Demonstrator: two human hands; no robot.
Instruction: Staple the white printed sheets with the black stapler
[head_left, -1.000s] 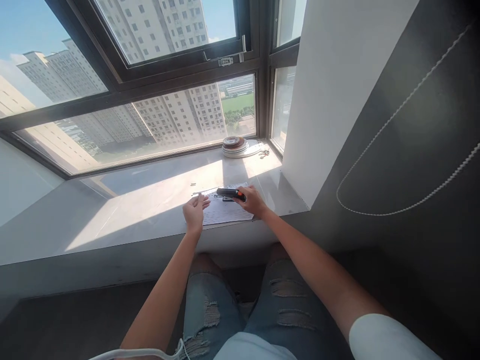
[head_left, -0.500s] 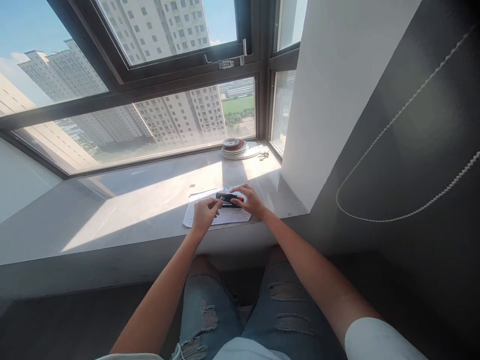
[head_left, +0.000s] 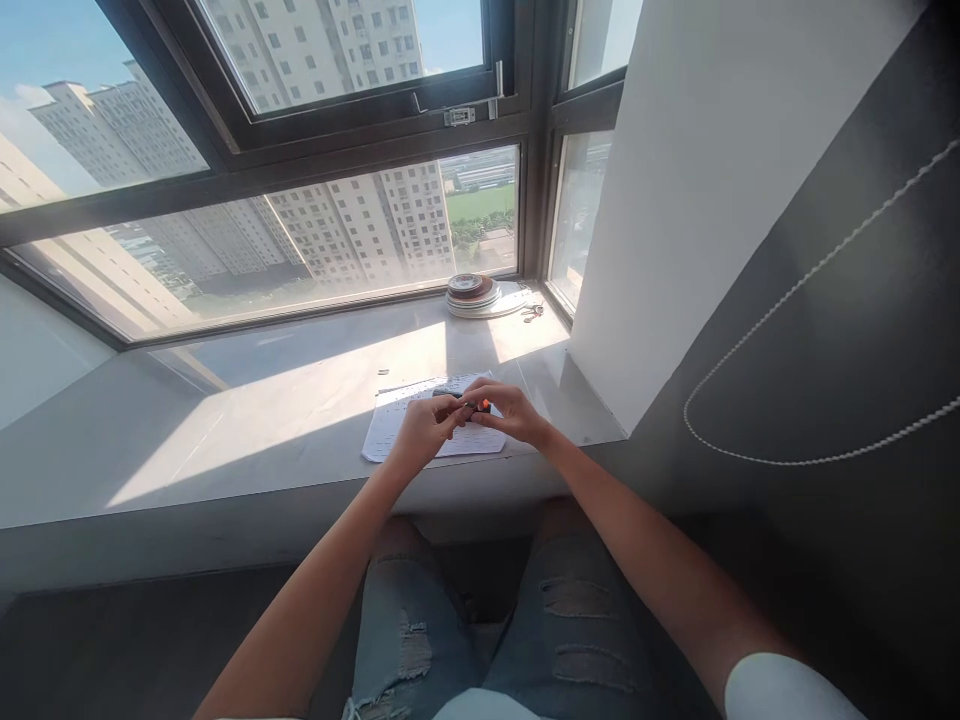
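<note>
Both hands meet over a black object [head_left: 448, 394] with an orange-red part at its right end, lying on white written sheets [head_left: 390, 430] on the window sill. My left hand [head_left: 429, 428] is closed, thumb and fingertips pinched on something too small to make out. Touching or nearly touching those fingertips, my right hand [head_left: 510, 408] is curled with thumb and fingers brought together. What it holds is hidden between the fingers. The hands cover much of the black object.
A stack of plates [head_left: 472, 297] stands by the window corner, with keys [head_left: 533, 312] to its right. A tiny item [head_left: 383, 372] lies behind the sheets. On the right hangs a beaded cord [head_left: 795, 462] before a dark wall.
My left hand has moved right, and my right hand's fingers have closed in, so the fingertips now meet. More of the black object is covered. The view has shifted slightly.
</note>
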